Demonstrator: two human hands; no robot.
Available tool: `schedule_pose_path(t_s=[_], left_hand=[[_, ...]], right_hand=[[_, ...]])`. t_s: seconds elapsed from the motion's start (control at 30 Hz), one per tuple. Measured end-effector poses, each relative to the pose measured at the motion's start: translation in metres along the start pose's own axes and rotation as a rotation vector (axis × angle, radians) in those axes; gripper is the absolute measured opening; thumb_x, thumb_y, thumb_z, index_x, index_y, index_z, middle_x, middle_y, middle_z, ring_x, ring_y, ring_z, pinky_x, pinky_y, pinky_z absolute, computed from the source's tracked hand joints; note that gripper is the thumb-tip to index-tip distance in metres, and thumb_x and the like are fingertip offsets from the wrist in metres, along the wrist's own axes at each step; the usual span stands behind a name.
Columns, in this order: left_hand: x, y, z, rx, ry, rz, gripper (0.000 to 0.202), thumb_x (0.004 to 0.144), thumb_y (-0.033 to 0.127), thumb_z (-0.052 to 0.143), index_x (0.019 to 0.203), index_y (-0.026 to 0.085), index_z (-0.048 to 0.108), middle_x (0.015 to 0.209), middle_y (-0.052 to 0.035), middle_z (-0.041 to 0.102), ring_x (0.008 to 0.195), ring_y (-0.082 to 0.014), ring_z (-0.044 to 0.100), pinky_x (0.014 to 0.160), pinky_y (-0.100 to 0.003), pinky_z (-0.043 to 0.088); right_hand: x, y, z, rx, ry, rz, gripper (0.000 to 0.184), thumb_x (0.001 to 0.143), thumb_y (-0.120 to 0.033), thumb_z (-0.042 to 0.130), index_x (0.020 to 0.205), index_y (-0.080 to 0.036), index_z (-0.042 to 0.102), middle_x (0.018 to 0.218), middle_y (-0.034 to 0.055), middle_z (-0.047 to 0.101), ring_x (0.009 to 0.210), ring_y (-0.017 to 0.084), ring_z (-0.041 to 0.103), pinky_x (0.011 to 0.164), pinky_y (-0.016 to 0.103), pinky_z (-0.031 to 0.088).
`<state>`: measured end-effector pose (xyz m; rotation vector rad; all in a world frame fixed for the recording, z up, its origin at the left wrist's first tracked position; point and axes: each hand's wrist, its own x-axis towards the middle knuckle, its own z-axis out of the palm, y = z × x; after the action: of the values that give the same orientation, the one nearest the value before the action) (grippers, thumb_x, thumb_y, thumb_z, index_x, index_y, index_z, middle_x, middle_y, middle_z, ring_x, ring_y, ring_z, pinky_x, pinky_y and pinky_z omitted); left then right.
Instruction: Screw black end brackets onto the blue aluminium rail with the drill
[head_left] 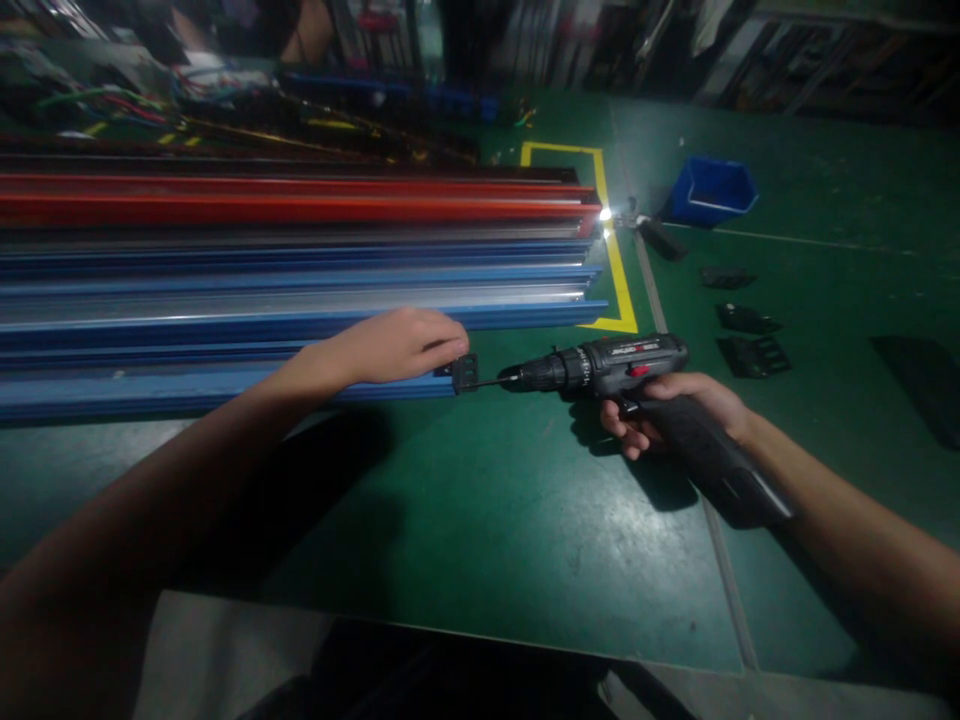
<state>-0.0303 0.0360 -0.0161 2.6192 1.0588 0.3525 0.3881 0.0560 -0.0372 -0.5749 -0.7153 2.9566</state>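
Note:
My right hand [675,405] is wrapped round the grip of a black cordless drill [619,362], which points left. Its long thin bit reaches a black plastic end cap [466,373] at the right end of the nearest blue metal profile [405,388]. My left hand [401,345] rests over that profile, closed, with thumb and fingertips against the top of the cap. Part of the cap is hidden under the fingers. The screw, if there is one at the bit's tip, is too small to make out.
Several blue profiles [300,310] and a red one [300,205] lie side by side behind my left hand. Loose black caps [754,355] lie at right, near a blue bin [712,190]. Yellow tape [619,280] marks the green table [450,520]. Another person's arm [307,30] shows at the back.

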Motion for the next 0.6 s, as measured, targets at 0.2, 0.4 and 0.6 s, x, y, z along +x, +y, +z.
schedule_pose_path(t_s=[0.2, 0.4, 0.6], left_hand=[[0.0002, 0.0002, 0.0003, 0.012, 0.012, 0.012, 0.043, 0.11, 0.045, 0.039, 0.099, 0.021, 0.073, 0.098, -0.0046, 0.077, 0.089, -0.0189, 0.071, 0.082, -0.029, 0.049], [0.0, -0.0001, 0.0012, 0.007, -0.004, -0.013, 0.046, 0.111, 0.047, 0.038, 0.102, 0.02, 0.074, 0.1, -0.005, 0.077, 0.091, -0.0192, 0.07, 0.084, -0.029, 0.048], [0.0001, 0.0003, 0.0008, 0.003, 0.007, -0.002, 0.044, 0.11, 0.045, 0.039, 0.102, 0.02, 0.075, 0.099, -0.0048, 0.077, 0.09, -0.0187, 0.069, 0.083, -0.029, 0.048]], right_hand=[[-0.0001, 0.0005, -0.0008, 0.004, 0.003, 0.004, 0.041, 0.096, -0.028, 0.064, 0.127, -0.001, 0.066, 0.117, 0.0176, 0.075, 0.102, 0.022, 0.075, 0.101, 0.036, 0.058], [0.002, 0.0015, -0.0042, -0.001, -0.074, -0.019, 0.044, 0.097, -0.028, 0.061, 0.13, -0.001, 0.067, 0.121, 0.016, 0.075, 0.105, 0.022, 0.075, 0.103, 0.036, 0.057], [0.0009, 0.0009, -0.0016, 0.01, -0.053, -0.007, 0.043, 0.097, -0.027, 0.061, 0.13, -0.001, 0.068, 0.121, 0.0162, 0.075, 0.105, 0.022, 0.075, 0.103, 0.036, 0.057]])
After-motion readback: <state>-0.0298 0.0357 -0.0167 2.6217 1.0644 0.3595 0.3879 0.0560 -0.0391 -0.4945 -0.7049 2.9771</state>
